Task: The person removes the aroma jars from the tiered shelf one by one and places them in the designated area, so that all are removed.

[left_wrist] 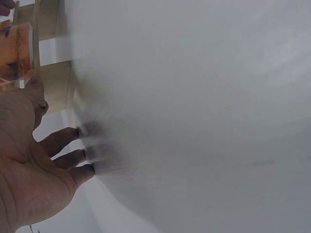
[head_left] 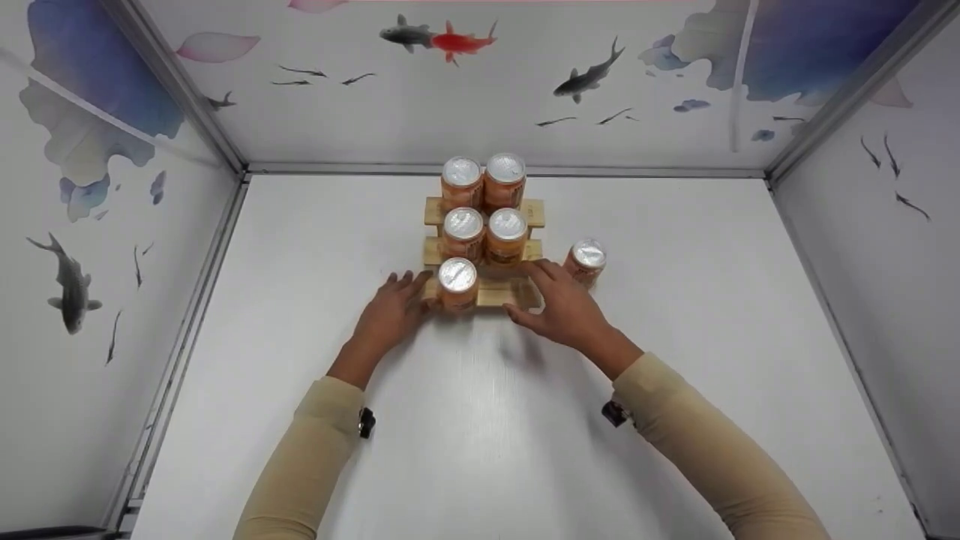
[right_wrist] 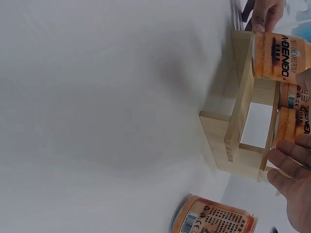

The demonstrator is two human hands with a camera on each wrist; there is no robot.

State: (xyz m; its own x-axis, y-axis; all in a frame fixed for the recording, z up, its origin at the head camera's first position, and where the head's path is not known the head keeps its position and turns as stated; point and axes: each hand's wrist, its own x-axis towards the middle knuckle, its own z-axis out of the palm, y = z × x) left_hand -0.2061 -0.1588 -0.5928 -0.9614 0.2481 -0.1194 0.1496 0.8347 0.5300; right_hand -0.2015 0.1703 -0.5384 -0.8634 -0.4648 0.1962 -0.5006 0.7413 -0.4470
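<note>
Overhead, head view: wooden rack [head_left: 508, 294] near 12 o'clock, bearing 5 orange cans [head_left: 463, 232]; 1 loose can [head_left: 585, 262] on white table [head_left: 487, 450] at the rack's 3 o'clock. Left hand [head_left: 390, 311] at its 8 o'clock, touching the end; right hand [head_left: 566, 309] at 4 o'clock, thumb spread from fingers. Left wrist: rack toward 10 o'clock, 3 fingers spread. Right wrist: rack at 3 o'clock, loose can at 5; fingers straight beside a racked can, contact can't tell.
</note>
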